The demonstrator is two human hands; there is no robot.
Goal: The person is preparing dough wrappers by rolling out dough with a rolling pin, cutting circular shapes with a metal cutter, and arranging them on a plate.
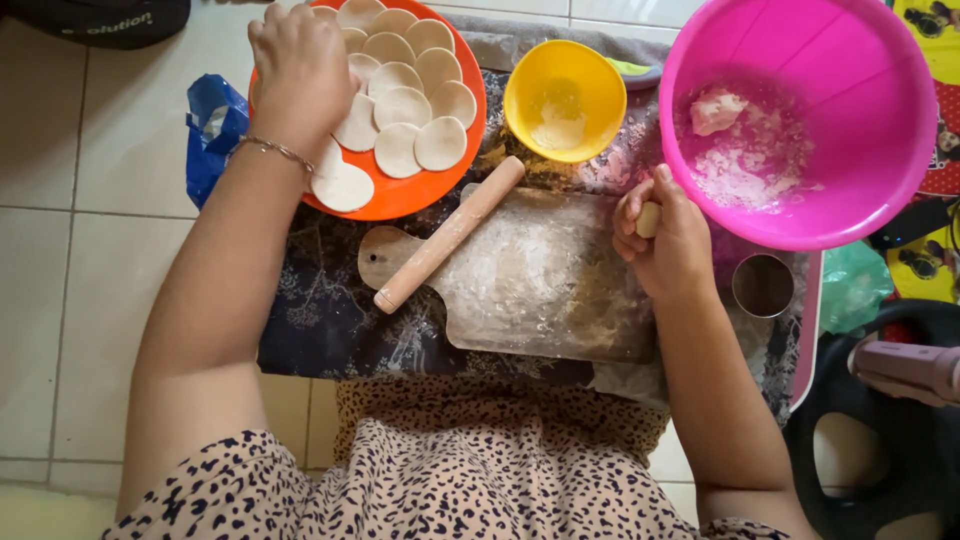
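Left hand [300, 70] resting fingers-down on dough discs [405, 100] in orange plate [440, 185]. Right hand [665, 245] pinching 1 dough lump [649, 219] over floured wooden board [540, 285] (rolling pin [450, 235] lying across it).

I see bare forearms, no sleeves reaching them. The left hand [300, 70] carries a thin chain bracelet [272, 149] at the wrist; my dress [450, 480] is beige with dark leopard-like spots.

a low bench [330, 330] with a dark floral cover carries a floured wooden board [540, 290], orange plate [420, 190], yellow bowl [565, 100] and pink basin [800, 120].
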